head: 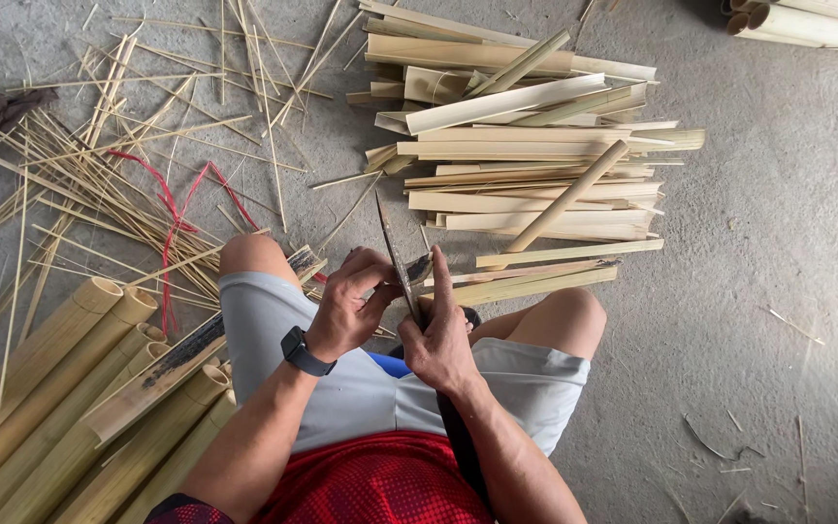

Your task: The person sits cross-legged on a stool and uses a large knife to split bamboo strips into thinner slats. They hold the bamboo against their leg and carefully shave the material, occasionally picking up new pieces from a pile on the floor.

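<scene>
I sit on the concrete floor with my knees apart. My right hand grips a long dark knife; its thin blade points up and away from me, and its long handle runs back under my forearm. My left hand, with a black watch on the wrist, is pinched at the blade beside the near end of a pale split bamboo slat. That slat stretches to the right over my right knee. The two hands touch around the blade. What the left fingers grip is partly hidden.
A heap of flat split bamboo slats lies ahead on the right. Thin bamboo slivers and a red string are scattered on the left. Whole bamboo tubes lie by my left leg, with more tubes at the top right.
</scene>
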